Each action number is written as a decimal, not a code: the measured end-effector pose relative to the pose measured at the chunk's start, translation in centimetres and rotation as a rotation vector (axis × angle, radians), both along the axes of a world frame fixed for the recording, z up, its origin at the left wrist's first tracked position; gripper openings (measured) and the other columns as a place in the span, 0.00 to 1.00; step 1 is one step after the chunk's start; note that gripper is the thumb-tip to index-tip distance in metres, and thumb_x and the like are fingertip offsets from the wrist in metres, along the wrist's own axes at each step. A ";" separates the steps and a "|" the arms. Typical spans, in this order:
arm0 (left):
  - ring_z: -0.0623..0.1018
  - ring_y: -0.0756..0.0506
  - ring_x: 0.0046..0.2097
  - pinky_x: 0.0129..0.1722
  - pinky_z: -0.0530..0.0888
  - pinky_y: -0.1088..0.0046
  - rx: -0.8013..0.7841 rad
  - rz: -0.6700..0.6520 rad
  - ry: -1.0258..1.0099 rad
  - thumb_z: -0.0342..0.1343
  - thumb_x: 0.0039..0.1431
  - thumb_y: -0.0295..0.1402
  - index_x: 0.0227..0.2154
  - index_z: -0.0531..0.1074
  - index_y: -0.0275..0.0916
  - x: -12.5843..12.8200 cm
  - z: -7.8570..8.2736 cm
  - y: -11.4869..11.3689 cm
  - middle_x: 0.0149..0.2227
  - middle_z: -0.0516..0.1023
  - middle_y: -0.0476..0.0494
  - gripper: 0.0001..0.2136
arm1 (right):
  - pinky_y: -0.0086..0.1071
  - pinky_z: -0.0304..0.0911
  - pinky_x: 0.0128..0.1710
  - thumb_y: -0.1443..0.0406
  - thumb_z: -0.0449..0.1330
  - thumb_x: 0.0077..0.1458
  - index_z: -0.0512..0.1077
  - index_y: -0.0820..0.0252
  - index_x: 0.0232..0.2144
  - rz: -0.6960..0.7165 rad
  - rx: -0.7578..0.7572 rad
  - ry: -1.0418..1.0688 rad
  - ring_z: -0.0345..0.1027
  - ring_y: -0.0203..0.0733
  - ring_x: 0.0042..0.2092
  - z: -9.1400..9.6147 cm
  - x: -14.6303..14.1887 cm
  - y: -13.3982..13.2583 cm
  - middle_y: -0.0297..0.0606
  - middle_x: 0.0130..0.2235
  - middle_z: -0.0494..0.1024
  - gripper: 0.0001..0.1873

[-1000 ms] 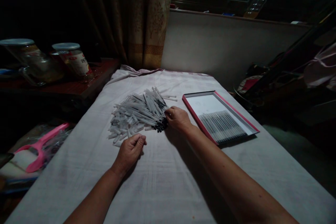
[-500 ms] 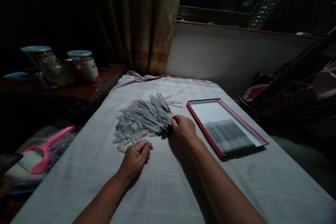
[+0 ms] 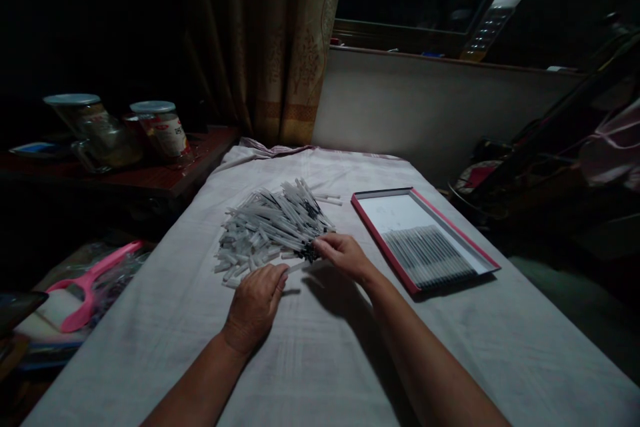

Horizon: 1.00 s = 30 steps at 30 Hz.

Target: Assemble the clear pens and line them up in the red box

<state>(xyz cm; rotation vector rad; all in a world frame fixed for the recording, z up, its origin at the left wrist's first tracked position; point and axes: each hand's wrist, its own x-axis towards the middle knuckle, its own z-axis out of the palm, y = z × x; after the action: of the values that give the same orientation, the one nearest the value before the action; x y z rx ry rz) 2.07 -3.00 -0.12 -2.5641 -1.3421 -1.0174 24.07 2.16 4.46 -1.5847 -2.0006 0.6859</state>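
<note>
A heap of pale, slim pen refills with black ends lies on the cloth. Short translucent tubes make up its near left side. In front of the heap, my left hand is closed, pinching a thin whitish translucent tube that points right toward my other hand. My right hand is closed at the black ends of the heap, thumb and forefinger together; whatever sits between them blends with the refills. To the right rests a shallow red-edged box with a row of black-ended refills laid side by side.
A white cloth covers the table. At the left stand lidded jars on a dark red wooden surface, with a pink-handled item below. Behind are a curtain and a windowsill holding a bottle.
My right hand has shifted left along the black ends. A whitish tube now shows at my left fingertips, and my left hand has turned slightly. The view has swung a little to the right.
</note>
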 end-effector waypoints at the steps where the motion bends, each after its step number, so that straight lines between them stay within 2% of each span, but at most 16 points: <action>1: 0.81 0.44 0.39 0.39 0.76 0.68 0.022 0.003 -0.018 0.42 0.70 0.33 0.44 0.72 0.37 0.0 -0.2 0.1 0.39 0.82 0.40 0.13 | 0.26 0.66 0.39 0.60 0.53 0.63 0.81 0.56 0.38 -0.158 0.017 -0.110 0.76 0.40 0.40 0.1 0.4 1.3 0.34 0.38 0.83 0.16; 2: 0.81 0.44 0.39 0.39 0.77 0.69 0.044 0.005 -0.036 0.42 0.71 0.33 0.45 0.72 0.37 0.0 -0.4 0.3 0.40 0.82 0.40 0.13 | 0.28 0.66 0.43 0.61 0.52 0.64 0.80 0.56 0.43 -0.263 0.030 -0.166 0.76 0.42 0.44 0.1 0.7 2.6 0.37 0.43 0.83 0.17; 4: 0.82 0.44 0.40 0.39 0.78 0.69 0.077 0.000 -0.064 0.43 0.71 0.33 0.46 0.71 0.36 0.1 -0.7 0.5 0.40 0.82 0.39 0.13 | 0.32 0.65 0.46 0.61 0.52 0.63 0.79 0.58 0.48 -0.372 0.026 -0.237 0.75 0.47 0.49 0.0 1.4 5.0 0.43 0.48 0.81 0.18; 7: 0.82 0.44 0.41 0.41 0.78 0.69 0.070 -0.018 -0.077 0.44 0.70 0.32 0.49 0.70 0.37 0.2 -0.7 0.6 0.41 0.82 0.40 0.12 | 0.36 0.65 0.45 0.57 0.57 0.60 0.80 0.57 0.45 -0.413 -0.019 -0.313 0.75 0.52 0.49 -0.4 1.7 7.4 0.46 0.47 0.82 0.18; 10: 0.82 0.44 0.42 0.41 0.78 0.68 0.034 -0.037 -0.087 0.45 0.70 0.32 0.49 0.70 0.38 0.3 -0.6 0.6 0.42 0.81 0.41 0.11 | 0.36 0.65 0.43 0.55 0.59 0.57 0.83 0.55 0.38 -0.412 -0.056 -0.362 0.75 0.52 0.47 -1.0 1.3 8.6 0.46 0.42 0.83 0.16; 15: 0.82 0.44 0.43 0.42 0.79 0.68 0.004 -0.058 -0.112 0.46 0.69 0.32 0.48 0.70 0.39 0.3 -0.6 0.6 0.43 0.81 0.40 0.11 | 0.35 0.65 0.42 0.62 0.59 0.55 0.83 0.55 0.36 -0.456 -0.047 -0.359 0.76 0.52 0.46 -1.4 1.0 8.7 0.47 0.40 0.83 0.12; 18: 0.81 0.44 0.44 0.43 0.78 0.68 0.002 -0.057 -0.118 0.46 0.69 0.30 0.49 0.70 0.39 0.2 -0.7 0.7 0.43 0.81 0.40 0.11 | 0.37 0.65 0.43 0.65 0.58 0.55 0.83 0.57 0.35 -0.502 0.005 -0.300 0.76 0.53 0.45 -1.0 1.7 7.7 0.49 0.40 0.83 0.13; 21: 0.81 0.43 0.44 0.43 0.77 0.67 0.019 -0.042 -0.111 0.47 0.68 0.29 0.50 0.69 0.39 0.2 -0.8 0.8 0.43 0.81 0.40 0.11 | 0.38 0.65 0.43 0.66 0.56 0.55 0.82 0.58 0.35 -0.552 0.081 -0.189 0.76 0.52 0.44 -0.8 2.5 5.3 0.47 0.39 0.83 0.14; 24: 0.79 0.42 0.45 0.45 0.74 0.62 0.051 -0.017 -0.101 0.48 0.66 0.27 0.49 0.69 0.40 0.1 -0.7 0.8 0.43 0.80 0.41 0.11 | 0.34 0.66 0.41 0.63 0.54 0.57 0.80 0.58 0.37 -0.576 0.155 -0.041 0.76 0.45 0.40 -1.6 2.7 1.8 0.42 0.39 0.83 0.15; 26: 0.78 0.41 0.46 0.48 0.72 0.59 0.060 -0.005 -0.099 0.48 0.65 0.26 0.48 0.70 0.40 0.1 -0.6 0.8 0.44 0.80 0.41 0.12 | 0.31 0.67 0.34 0.60 0.55 0.56 0.79 0.61 0.38 -0.594 0.179 0.095 0.75 0.42 0.35 -2.6 2.4 -0.6 0.41 0.35 0.82 0.15; 27: 0.78 0.41 0.47 0.49 0.70 0.58 0.059 0.000 -0.100 0.49 0.65 0.25 0.48 0.70 0.40 0.1 -0.6 0.8 0.44 0.80 0.41 0.12 | 0.30 0.65 0.28 0.58 0.56 0.55 0.79 0.62 0.36 -0.610 0.181 0.217 0.74 0.41 0.32 -3.1 2.2 -1.6 0.40 0.32 0.81 0.16; 30: 0.77 0.40 0.47 0.53 0.67 0.56 0.055 0.034 -0.098 0.49 0.64 0.26 0.46 0.71 0.40 0.2 -0.6 0.7 0.43 0.81 0.41 0.11 | 0.26 0.56 0.19 0.53 0.65 0.43 0.78 0.62 0.30 -0.644 0.122 0.814 0.68 0.38 0.25 -4.0 1.6 -3.7 0.35 0.24 0.76 0.18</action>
<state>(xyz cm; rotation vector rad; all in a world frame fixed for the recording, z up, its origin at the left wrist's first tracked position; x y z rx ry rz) 2.25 -2.27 -0.68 -2.4734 -1.3550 -1.1709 25.67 -1.56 0.44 -1.4246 -0.8675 0.7501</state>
